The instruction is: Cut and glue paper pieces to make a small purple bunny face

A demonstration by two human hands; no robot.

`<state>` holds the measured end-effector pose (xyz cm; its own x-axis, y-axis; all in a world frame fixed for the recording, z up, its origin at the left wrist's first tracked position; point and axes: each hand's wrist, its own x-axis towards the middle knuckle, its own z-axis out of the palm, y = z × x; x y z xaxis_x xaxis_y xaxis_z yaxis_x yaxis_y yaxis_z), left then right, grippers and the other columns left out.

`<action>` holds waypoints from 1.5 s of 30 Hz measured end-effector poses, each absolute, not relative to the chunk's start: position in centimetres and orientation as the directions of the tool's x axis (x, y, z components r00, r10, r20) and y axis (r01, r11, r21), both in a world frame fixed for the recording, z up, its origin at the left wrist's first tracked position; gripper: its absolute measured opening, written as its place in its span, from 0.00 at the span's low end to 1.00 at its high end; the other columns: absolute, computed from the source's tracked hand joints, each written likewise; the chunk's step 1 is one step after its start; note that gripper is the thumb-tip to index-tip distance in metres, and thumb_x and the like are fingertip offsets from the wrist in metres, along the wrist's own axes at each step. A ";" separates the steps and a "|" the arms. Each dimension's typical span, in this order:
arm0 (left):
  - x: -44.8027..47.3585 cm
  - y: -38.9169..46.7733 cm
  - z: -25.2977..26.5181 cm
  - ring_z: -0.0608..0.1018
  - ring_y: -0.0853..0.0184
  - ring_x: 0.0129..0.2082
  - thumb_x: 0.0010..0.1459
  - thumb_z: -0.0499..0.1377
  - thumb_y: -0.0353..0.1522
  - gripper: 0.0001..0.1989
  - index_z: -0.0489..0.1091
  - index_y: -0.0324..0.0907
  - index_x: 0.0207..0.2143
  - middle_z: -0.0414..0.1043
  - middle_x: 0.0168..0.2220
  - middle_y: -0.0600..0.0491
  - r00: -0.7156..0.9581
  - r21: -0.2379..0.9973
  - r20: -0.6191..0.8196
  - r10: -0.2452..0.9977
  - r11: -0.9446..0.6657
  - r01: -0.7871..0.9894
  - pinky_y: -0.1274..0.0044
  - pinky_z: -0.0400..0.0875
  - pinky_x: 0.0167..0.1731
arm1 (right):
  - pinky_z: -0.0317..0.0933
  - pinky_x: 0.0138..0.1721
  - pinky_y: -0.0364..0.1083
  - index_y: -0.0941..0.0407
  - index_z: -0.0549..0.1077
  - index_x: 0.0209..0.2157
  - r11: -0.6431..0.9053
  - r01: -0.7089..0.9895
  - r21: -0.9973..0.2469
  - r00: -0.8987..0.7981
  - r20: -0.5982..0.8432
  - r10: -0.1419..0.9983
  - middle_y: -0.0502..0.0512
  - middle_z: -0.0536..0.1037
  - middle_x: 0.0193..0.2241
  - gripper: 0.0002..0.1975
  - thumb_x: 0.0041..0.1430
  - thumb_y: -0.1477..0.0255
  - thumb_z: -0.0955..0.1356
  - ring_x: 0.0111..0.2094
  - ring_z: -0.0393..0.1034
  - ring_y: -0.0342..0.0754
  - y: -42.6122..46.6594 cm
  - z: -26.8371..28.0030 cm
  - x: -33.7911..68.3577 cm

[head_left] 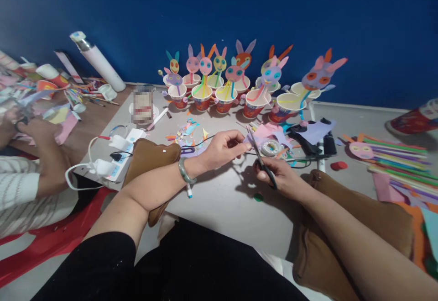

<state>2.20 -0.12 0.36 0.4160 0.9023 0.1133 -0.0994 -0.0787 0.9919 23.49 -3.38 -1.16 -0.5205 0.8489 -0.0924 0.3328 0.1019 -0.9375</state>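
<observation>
My right hand (278,175) is closed around the black handles of a pair of scissors (268,171), whose blades point up and away from me. Just left of the blades, my left hand (222,149) pinches a small piece of purple paper (250,138) between thumb and fingers. The paper sits right at the blades; whether they are cutting it I cannot tell. Beyond my hands lie a roll of clear tape (271,148) and pink paper scraps (268,130). On the table below them is a small green disc (258,197).
Paper cups (257,104) with rabbit-faced figures line the back by the blue wall. A white power strip (123,157) and brown cushions (150,155) flank my arms. Coloured strips (400,159) lie at right. At left, another person's hands (37,127) hold scissors and paper.
</observation>
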 end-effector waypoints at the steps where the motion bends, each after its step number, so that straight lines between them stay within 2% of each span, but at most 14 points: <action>1: 2.2 -0.1 0.4 0.68 0.77 0.20 0.53 0.67 0.49 0.23 0.66 0.40 0.27 0.65 0.21 0.60 0.411 0.991 0.116 0.904 -0.079 -0.106 0.81 0.62 0.21 | 0.53 0.24 0.45 0.54 0.65 0.22 0.100 0.331 -0.938 -0.517 -0.092 0.851 0.48 0.63 0.19 0.33 0.50 0.36 0.68 0.22 0.55 0.43 -3.4 -1.2 23.5; 14: 2.0 0.1 0.2 0.69 0.76 0.21 0.54 0.67 0.49 0.22 0.67 0.40 0.28 0.66 0.21 0.59 0.445 0.993 0.110 0.889 -0.079 -0.089 0.80 0.61 0.22 | 0.53 0.25 0.45 0.55 0.67 0.23 0.118 0.329 -0.937 -0.523 -0.076 0.849 0.47 0.64 0.19 0.32 0.52 0.38 0.69 0.22 0.56 0.42 -3.4 -1.7 23.7; 21: 1.9 0.2 0.8 0.69 0.77 0.20 0.53 0.69 0.46 0.21 0.67 0.39 0.27 0.66 0.21 0.60 0.399 0.993 0.101 0.911 -0.065 -0.102 0.82 0.62 0.22 | 0.53 0.26 0.44 0.55 0.67 0.22 0.154 0.360 -0.920 -0.521 -0.061 0.851 0.48 0.65 0.20 0.32 0.51 0.38 0.69 0.23 0.57 0.42 -3.3 -1.0 23.5; 32: 2.1 0.1 0.6 0.68 0.78 0.20 0.52 0.69 0.46 0.21 0.67 0.39 0.27 0.66 0.22 0.60 0.419 0.992 0.097 0.903 -0.054 -0.113 0.81 0.61 0.21 | 0.53 0.25 0.45 0.55 0.68 0.22 0.143 0.352 -0.925 -0.525 -0.068 0.849 0.48 0.65 0.19 0.30 0.52 0.41 0.70 0.22 0.57 0.43 -3.3 -0.9 23.4; 39: 1.9 0.1 1.0 0.68 0.78 0.21 0.54 0.68 0.46 0.21 0.67 0.39 0.28 0.66 0.22 0.60 0.390 0.991 0.111 0.914 -0.071 -0.114 0.81 0.62 0.23 | 0.52 0.25 0.46 0.54 0.68 0.22 0.138 0.357 -0.924 -0.508 -0.067 0.859 0.49 0.65 0.18 0.30 0.51 0.40 0.71 0.22 0.57 0.43 -3.3 -1.1 23.4; 45: 2.2 -0.2 0.5 0.67 0.78 0.20 0.50 0.71 0.48 0.23 0.68 0.39 0.29 0.66 0.23 0.60 0.443 0.994 0.077 0.893 -0.037 -0.098 0.81 0.61 0.21 | 0.52 0.25 0.45 0.54 0.67 0.22 0.133 0.349 -0.928 -0.502 -0.065 0.863 0.48 0.64 0.18 0.30 0.51 0.40 0.70 0.22 0.56 0.43 -3.3 -0.9 23.3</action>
<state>2.16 -0.22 0.54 0.4430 0.8932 0.0769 -0.0981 -0.0369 0.9945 23.32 -3.35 -0.89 -0.5018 0.8625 -0.0652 0.3493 0.1331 -0.9275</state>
